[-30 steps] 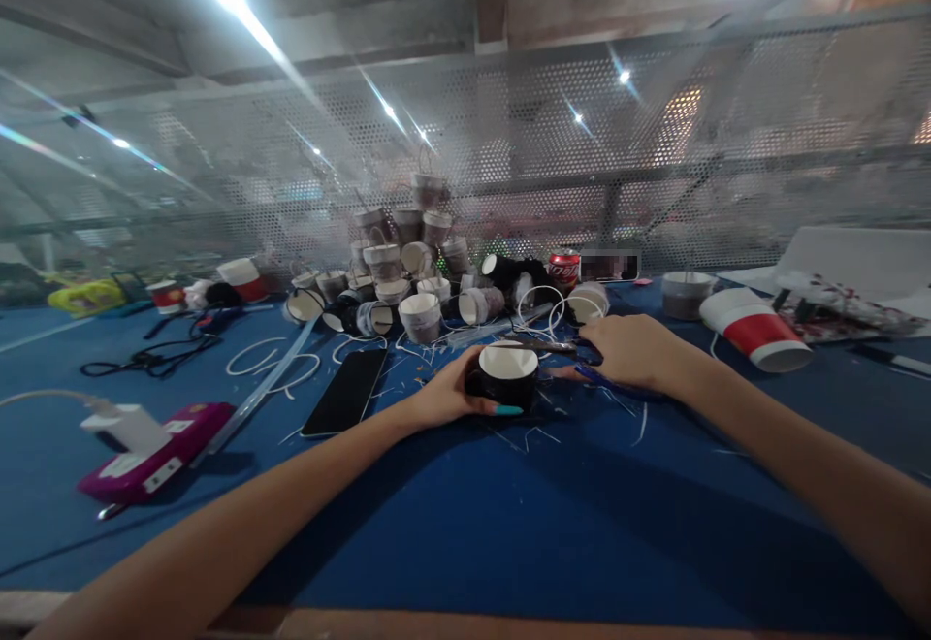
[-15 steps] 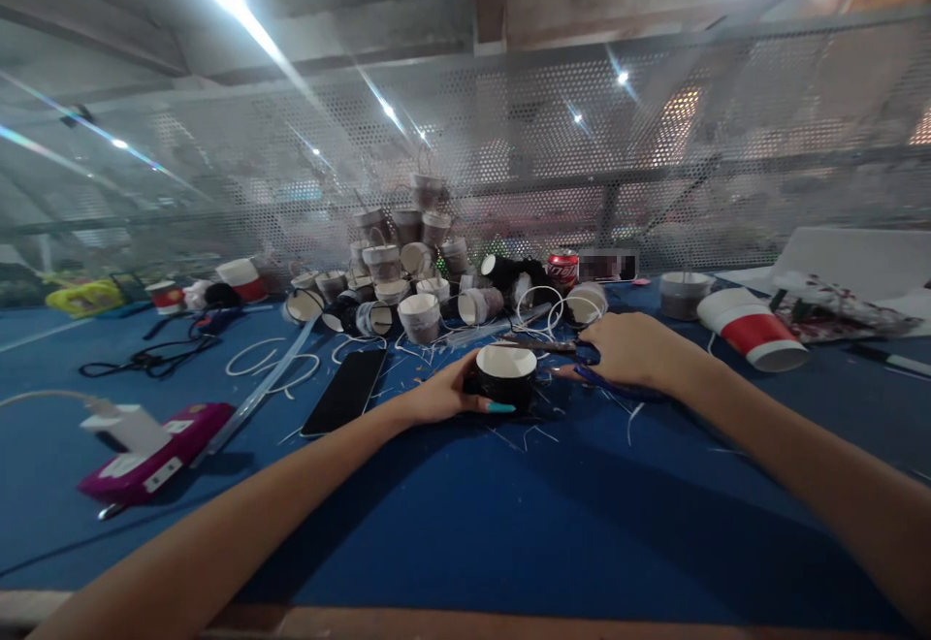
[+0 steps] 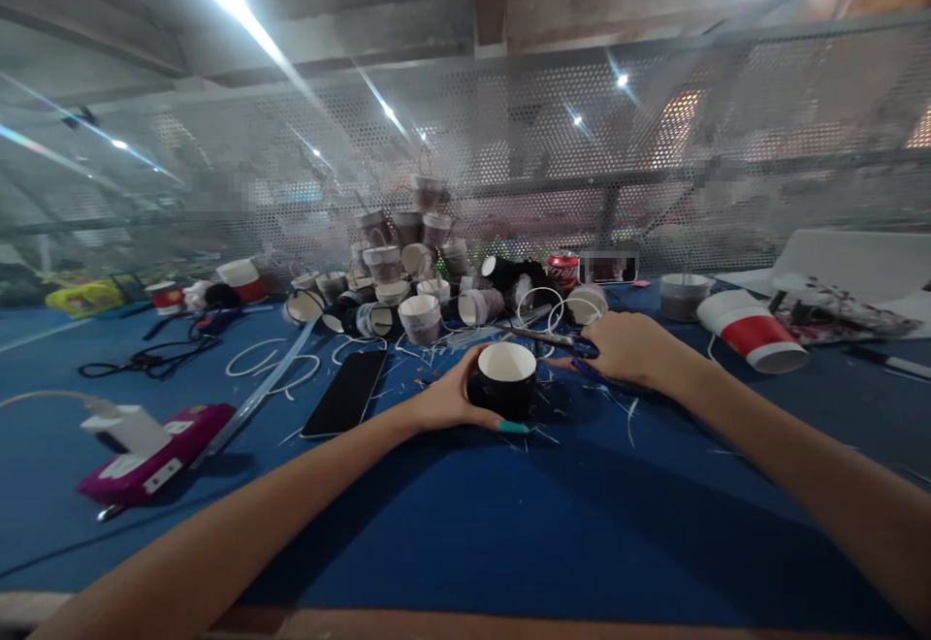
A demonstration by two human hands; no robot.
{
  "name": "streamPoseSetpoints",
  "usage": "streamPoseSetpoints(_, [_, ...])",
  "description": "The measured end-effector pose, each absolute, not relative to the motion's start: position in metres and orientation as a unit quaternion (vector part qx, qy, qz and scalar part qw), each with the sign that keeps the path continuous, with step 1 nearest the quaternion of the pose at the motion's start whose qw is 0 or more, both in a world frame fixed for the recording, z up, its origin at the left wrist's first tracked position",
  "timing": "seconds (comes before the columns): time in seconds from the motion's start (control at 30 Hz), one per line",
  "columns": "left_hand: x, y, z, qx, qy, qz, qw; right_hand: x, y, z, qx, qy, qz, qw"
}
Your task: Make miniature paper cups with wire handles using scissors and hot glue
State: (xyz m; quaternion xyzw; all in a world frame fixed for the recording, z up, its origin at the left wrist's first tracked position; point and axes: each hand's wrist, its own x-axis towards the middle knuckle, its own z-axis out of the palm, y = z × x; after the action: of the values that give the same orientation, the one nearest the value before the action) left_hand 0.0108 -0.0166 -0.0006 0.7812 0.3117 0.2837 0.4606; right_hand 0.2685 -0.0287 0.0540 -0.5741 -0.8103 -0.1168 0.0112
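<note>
Left hand: I see the left hand (image 3: pixel 447 400) curved round the side of a black cup (image 3: pixel 503 398), thumb along the near side, the other fingers mostly hidden behind it; the thumb's nail is teal.
Black cup: upright between the two hands, touching only the left one, its round white mouth facing up; I can't tell from here whether its base rests on the table (image 3: pixel 465 543).
Right hand: the right hand (image 3: pixel 629 344) is closed on the blue handles of the scissors (image 3: pixel 586 348), well apart from the left hand.
Scissors: they point from the right hand toward the far side of the cup; I can't tell whether a blade touches it.
Phone: a dark-screened phone (image 3: pixel 345 393) lies flat, just left of the left hand.
Cup pile: beyond the left hand I have a heap of wrapped cups (image 3: pixel 420 318), some stacked, some on their sides.
Red can: a red can (image 3: pixel 562 272) stands beyond the right hand, slightly to its left.
Red-banded cup: a white and red paper cup (image 3: pixel 756 332) lies tipped over, right of the right hand.
Purple block: a purple power block (image 3: pixel 190 430) sits far left of the left hand, a white plug (image 3: pixel 131 430) on it.
</note>
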Motion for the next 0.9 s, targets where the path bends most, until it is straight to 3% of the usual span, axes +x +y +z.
streamPoseSetpoints(0.13, [0.017,-0.018,-0.004,0.778,0.319,0.334,0.425,0.273,-0.03,0.058,-0.589,-0.801,-0.109,0.009])
streamPoseSetpoints(0.33, [0.006,-0.007,-0.008,0.748,0.285,0.285,0.527,0.279,-0.03,0.055,-0.561,-0.822,-0.098,0.0])
streamPoseSetpoints(0.63, [0.018,-0.019,-0.002,0.765,0.326,0.292,0.472,0.272,-0.034,0.056,-0.544,-0.835,-0.077,0.008])
streamPoseSetpoints(0.9, [0.011,-0.013,-0.004,0.734,0.31,0.266,0.542,0.271,-0.031,0.05,-0.513,-0.856,-0.066,-0.003])
